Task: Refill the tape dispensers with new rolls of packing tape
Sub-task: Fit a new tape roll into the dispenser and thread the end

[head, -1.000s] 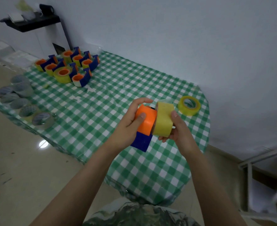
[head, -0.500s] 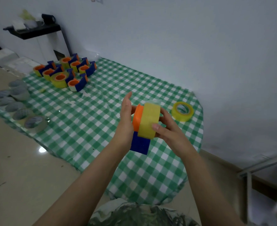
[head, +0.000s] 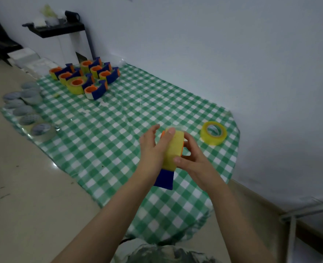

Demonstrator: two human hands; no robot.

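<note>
Above the green checked cloth (head: pixel 119 141) I hold a tape dispenser (head: pixel 164 179) with a blue handle and an orange hub. A yellow tape roll (head: pixel 173 150) sits over the hub and hides nearly all of it. My left hand (head: pixel 153 149) lies against the roll's left side, thumb on the top edge, fingers fairly straight. My right hand (head: pixel 193 160) grips the roll from the right, fingers curled round it. A second yellow roll (head: pixel 213 132) lies flat on the cloth to the right.
Several loaded blue-and-orange dispensers (head: pixel 86 77) stand grouped at the cloth's far left corner. Several grey tape rolls (head: pixel 27 111) line the left edge. A white wall runs behind. A black shelf (head: pixel 56 29) and a metal frame (head: pixel 308 215) sit at the sides.
The yellow roll has slid further onto the orange hub, which was plainly exposed a second ago. My left hand shifted from gripping the hub to lying along the roll's side.
</note>
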